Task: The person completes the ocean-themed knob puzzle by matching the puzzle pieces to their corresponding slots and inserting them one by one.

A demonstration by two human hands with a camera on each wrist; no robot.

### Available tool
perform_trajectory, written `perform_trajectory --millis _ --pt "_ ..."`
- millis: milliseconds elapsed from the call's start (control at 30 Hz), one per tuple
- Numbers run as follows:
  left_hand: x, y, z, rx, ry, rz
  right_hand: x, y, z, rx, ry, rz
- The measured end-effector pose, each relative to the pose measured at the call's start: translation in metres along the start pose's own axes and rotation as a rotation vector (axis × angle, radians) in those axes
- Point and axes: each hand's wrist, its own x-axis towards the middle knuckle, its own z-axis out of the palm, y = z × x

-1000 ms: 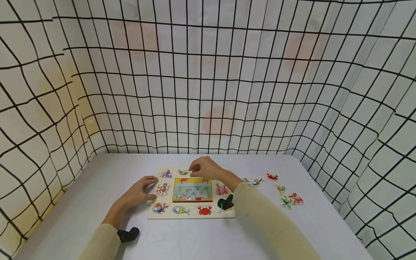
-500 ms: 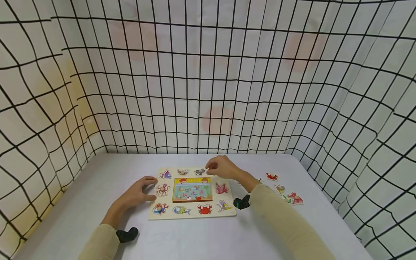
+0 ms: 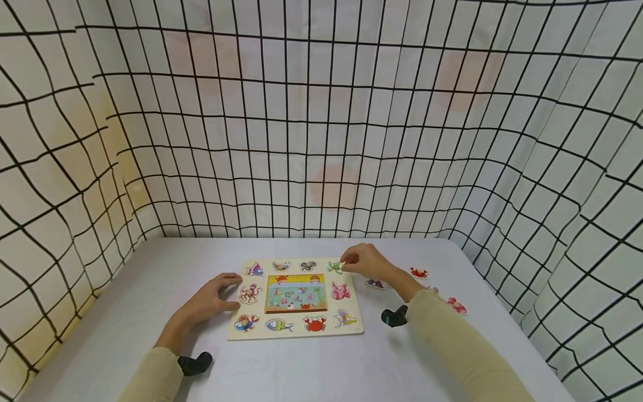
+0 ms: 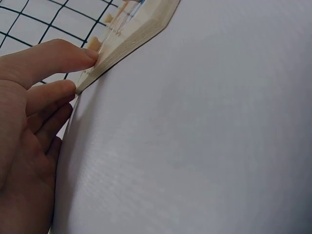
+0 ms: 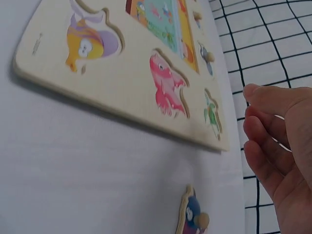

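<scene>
Puzzle board (image 3: 297,330) flat on the counter (image 3: 301,368), between the hands. Left hand (image 3: 211,298): thumb and fingers parted, resting against the board's left edge. Right hand (image 3: 364,261): raised over the far right corner beside the turtle slot (image 3: 335,267), fingers loosely bent, nothing seen between them.

Handling, judged: light, steady contact at the left edge should stop the board sliding. Work at the turtle slot wants a knob grip and the outline squared above the recess before pressing; forcing would likely jam it.

Orientation: board's long axis runs left to right, right end turned slightly far. Striped fish (image 3: 278,325) lies along that axis, head left.

Loose at right: blue piece (image 3: 375,283), red crab piece (image 3: 418,272), pink piece (image 3: 456,305). Others there are probably part-covered by the right arm.
</scene>
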Motion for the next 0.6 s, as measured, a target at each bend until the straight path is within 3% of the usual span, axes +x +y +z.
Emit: perform_trajectory --millis 600 --pt "0.001 -0.003 0.001 0.019 -0.003 -0.001 -0.032 0.051 -0.009 -0.034 0.005 0.109"
